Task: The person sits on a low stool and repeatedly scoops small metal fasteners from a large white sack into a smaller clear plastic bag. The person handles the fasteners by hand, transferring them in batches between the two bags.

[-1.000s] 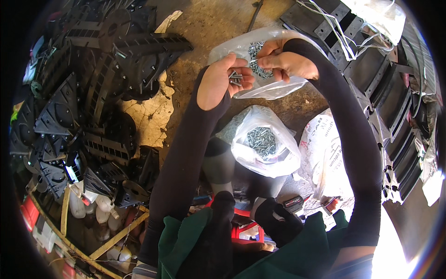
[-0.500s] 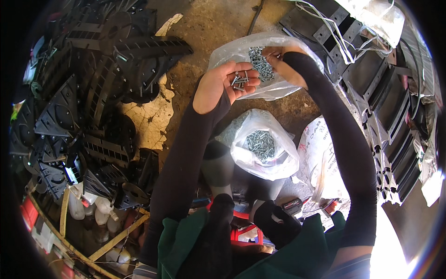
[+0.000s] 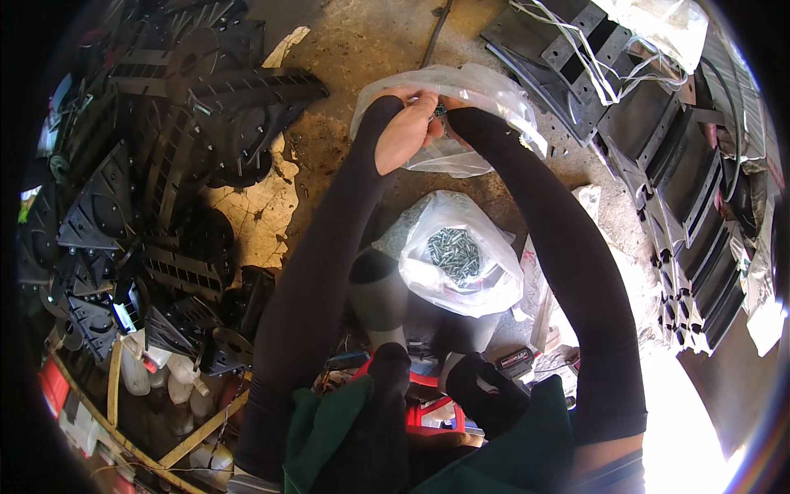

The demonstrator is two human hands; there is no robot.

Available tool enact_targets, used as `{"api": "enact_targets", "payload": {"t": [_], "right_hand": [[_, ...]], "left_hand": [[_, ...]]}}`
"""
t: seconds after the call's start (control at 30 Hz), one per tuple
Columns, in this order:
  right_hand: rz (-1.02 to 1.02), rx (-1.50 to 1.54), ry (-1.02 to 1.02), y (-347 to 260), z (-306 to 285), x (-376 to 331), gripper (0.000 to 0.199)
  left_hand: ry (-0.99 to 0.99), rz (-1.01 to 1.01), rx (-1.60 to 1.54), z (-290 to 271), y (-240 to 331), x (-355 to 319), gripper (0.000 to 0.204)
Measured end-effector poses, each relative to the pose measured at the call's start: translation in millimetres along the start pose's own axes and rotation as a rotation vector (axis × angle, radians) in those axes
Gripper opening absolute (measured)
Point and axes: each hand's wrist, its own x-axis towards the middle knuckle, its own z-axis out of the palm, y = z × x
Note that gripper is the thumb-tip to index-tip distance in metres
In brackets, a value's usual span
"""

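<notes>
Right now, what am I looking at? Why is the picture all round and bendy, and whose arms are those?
A person wears a small camera on their head, and it looks down at their own arms. Its lens sees very wide, so straight edges bend near the rim.

The two long dark sleeves come up from the bottom of the picture. The left hand and the right hand meet at the top, both at a clear plastic bag they hold up. The right hand is mostly hidden behind the left, so what its fingers pinch is hard to see.

Below the arms lies a second clear bag, open, with a heap of small silvery screws inside. On the left sits a pile of black plastic parts, and more black pieces lie on the right. The ground is dusty and brown.
</notes>
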Motion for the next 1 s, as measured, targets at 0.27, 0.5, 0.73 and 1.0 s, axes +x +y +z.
{"api": "enact_targets", "payload": {"t": [0.27, 0.5, 0.73, 1.0], "right_hand": [[-0.131, -0.016, 0.031, 9, -4, -3, 0.031], [-0.198, -0.054, 0.03, 12, -20, -4, 0.029], [-0.233, -0.125, 0.032, 3, -8, -4, 0.026], [-0.349, -0.34, -0.076, -5, -27, -12, 0.024]], "left_hand": [[0.072, -0.073, -0.083, -2, -7, -4, 0.029], [0.061, -0.133, -0.332, -11, -10, -8, 0.027], [0.002, -0.118, -0.377, -17, -15, -9, 0.03], [-0.007, -0.11, -0.433, -15, -23, -11, 0.03]]}}
